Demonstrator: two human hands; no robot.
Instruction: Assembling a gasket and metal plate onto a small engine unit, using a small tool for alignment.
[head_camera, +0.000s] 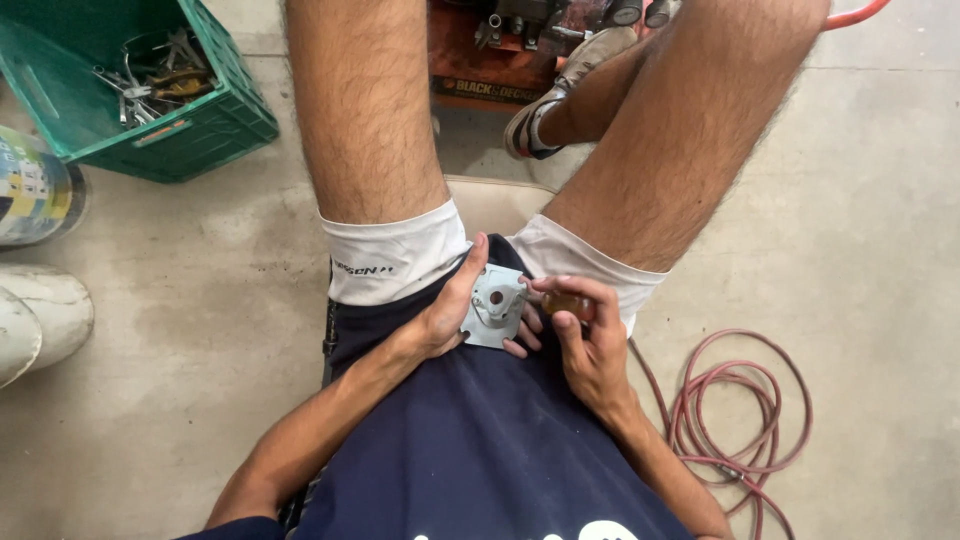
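Observation:
I sit on a stool and look down at my lap. My left hand (455, 310) holds a small grey metal plate (494, 306) with a round hub and a centre hole, thumb along its left edge and fingers underneath. My right hand (588, 345) is closed around a brown, amber-coloured handle (569, 304), probably of a screwdriver, whose end points at the plate's right side. The tool's tip is hidden behind the fingers.
A green plastic crate (215, 120) with wrenches and other tools stands on the concrete floor at upper left. A coiled red hose (735, 410) lies at lower right. An orange machine (480, 60) sits ahead between my legs. White and patterned buckets (35, 250) are at the left edge.

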